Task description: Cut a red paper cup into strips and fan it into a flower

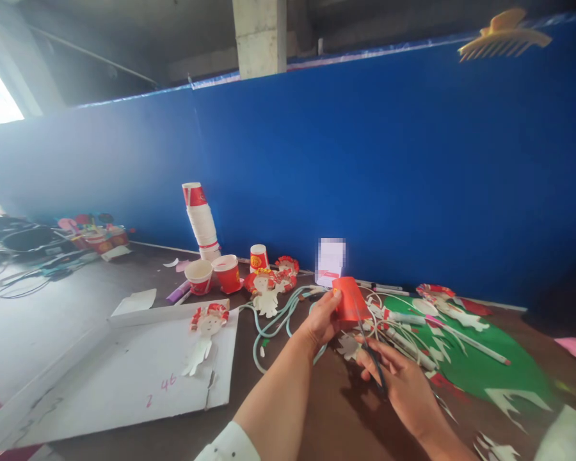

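My left hand [324, 317] grips a red paper cup [351, 299] by its left side, above the brown table. In my right hand [396, 371] is a pair of scissors [377, 370] with dark handles, my fingers at the loops. Their blades reach up against the lower right part of the cup; whether they are parted I cannot tell. Just below the cup lies a pale paper cut-out [349, 346], partly hidden by my hands. Right of my right hand, a green sheet [496, 365] carries markers and white paper scraps [516, 400].
Left lies a white cardboard tray [125, 384] with a paper doll [202, 336] on it. Behind are a tall stack of paper cups [201, 224], two upright cups and more paper dolls [264, 291]. A pale blue cable [273, 326] coils beside my left arm. A blue partition [388, 160] closes the back.
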{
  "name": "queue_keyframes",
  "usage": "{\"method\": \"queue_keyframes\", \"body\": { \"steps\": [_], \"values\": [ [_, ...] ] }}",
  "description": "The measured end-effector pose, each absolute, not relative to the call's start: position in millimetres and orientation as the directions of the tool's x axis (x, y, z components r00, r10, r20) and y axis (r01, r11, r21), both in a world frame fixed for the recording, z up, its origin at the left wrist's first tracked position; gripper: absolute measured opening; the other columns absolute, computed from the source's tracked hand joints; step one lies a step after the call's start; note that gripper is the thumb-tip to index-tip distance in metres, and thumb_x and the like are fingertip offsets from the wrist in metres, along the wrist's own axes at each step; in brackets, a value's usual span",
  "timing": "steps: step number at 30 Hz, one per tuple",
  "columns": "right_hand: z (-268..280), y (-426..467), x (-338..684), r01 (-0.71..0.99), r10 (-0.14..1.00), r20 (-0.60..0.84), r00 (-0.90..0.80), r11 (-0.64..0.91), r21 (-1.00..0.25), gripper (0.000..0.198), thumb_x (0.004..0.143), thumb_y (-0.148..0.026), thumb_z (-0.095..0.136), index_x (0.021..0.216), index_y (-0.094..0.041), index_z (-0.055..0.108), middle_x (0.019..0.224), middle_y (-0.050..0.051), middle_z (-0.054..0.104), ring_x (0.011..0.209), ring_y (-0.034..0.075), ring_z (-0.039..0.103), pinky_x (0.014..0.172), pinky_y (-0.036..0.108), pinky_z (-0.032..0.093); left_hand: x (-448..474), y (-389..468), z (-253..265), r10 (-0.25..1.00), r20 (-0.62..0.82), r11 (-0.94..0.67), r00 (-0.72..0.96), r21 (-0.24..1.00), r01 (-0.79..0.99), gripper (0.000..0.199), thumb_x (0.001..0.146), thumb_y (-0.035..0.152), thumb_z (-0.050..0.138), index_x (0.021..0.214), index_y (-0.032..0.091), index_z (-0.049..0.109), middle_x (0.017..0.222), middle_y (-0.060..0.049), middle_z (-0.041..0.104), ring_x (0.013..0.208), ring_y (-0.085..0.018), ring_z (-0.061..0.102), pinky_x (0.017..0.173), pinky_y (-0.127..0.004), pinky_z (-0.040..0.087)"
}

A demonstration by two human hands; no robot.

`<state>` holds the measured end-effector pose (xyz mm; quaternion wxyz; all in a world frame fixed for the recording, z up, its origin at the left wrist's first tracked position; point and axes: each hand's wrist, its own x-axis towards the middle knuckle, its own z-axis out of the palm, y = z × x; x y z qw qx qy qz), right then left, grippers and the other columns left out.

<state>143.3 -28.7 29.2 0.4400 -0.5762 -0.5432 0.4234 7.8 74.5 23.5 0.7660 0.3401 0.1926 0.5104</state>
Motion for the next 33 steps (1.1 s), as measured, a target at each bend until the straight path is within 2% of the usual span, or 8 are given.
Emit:
{"method": "queue_keyframes", "body": {
  "steps": [6,13,20,26,33],
  "values": [
    [24.1,-29.4,144.8,0.202,1.000,0.000,0.023,-0.005,-0.979,0.046,0.073,-0.048,0.066,0.109,-0.021,0.068,0.072,0.003,0.064,0.062,0.020,0.057,0.061,0.032,0.046,7.5,74.5,24.1,0.915,0.066,0.232,0.397,0.720,-0.654,0.043,0.076,0.043,0.068,0.108,0.015,0.060,0.093,-0.011,0.067,0.080,-0.021,0.066,0.074,-0.037,0.056],
    [23.2,-29.3,142.3,0.200,0.999,0.011,0.050,0.001,-0.980,0.043,0.071,-0.047,0.069,0.105,-0.021,0.070,0.064,0.001,0.062,0.054,0.017,0.054,0.052,0.028,0.044,7.5,76.2,22.5,0.923,0.044,0.236,0.383,0.721,-0.651,0.042,0.077,0.042,0.067,0.108,0.015,0.060,0.094,-0.011,0.067,0.085,-0.023,0.066,0.077,-0.040,0.055],
    [25.8,-32.1,138.4,0.240,0.998,0.033,0.062,0.017,-0.971,0.045,0.070,-0.046,0.070,0.105,-0.019,0.070,0.060,-0.001,0.060,0.051,0.015,0.053,0.053,0.027,0.045,6.1,77.3,19.3,0.921,0.054,0.221,0.386,0.743,-0.632,0.044,0.077,0.045,0.066,0.110,0.016,0.060,0.094,-0.011,0.067,0.077,-0.022,0.066,0.073,-0.039,0.056],
    [24.0,-29.4,142.5,0.262,0.998,0.040,0.056,0.024,-0.965,0.048,0.072,-0.045,0.068,0.112,-0.019,0.065,0.069,0.001,0.066,0.057,0.017,0.056,0.057,0.029,0.046,7.6,76.7,17.8,0.923,0.049,0.207,0.381,0.771,-0.602,0.043,0.076,0.047,0.066,0.107,0.017,0.060,0.087,-0.007,0.066,0.065,-0.017,0.063,0.064,-0.034,0.056],
    [30.1,-27.0,143.8,0.195,0.994,0.041,0.102,0.021,-0.981,0.042,0.070,-0.044,0.071,0.104,-0.019,0.065,0.072,0.002,0.066,0.057,0.017,0.057,0.057,0.029,0.046,14.6,72.4,17.2,0.876,0.059,0.229,0.478,0.823,-0.521,0.045,0.076,0.049,0.066,0.107,0.017,0.061,0.087,-0.008,0.066,0.070,-0.019,0.064,0.062,-0.032,0.056]
  ]
}}
